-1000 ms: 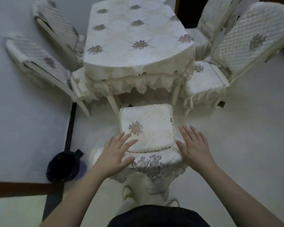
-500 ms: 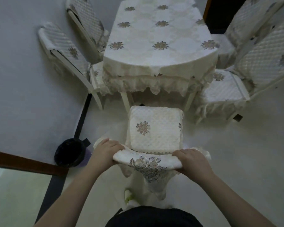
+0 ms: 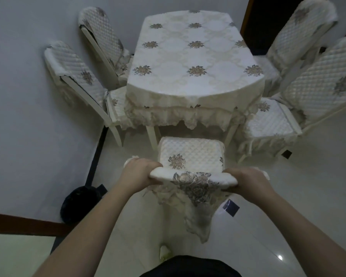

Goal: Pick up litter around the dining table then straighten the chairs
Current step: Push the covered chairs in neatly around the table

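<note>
The near chair stands right in front of me, facing the dining table, its quilted cream seat just short of the tablecloth's frill. My left hand grips the left end of its padded backrest top. My right hand grips the right end. The backrest cover with a grey flower pattern hangs down toward me. The chair's legs are hidden under the cover.
Two covered chairs stand at the table's left by the white wall, two more at its right. A dark round bin sits on the floor at my left. A small dark square lies on the pale tiles.
Both hands went from flat and open above the backrest to closed on its two ends. The view has pulled back, so the table and chairs sit lower in frame.
</note>
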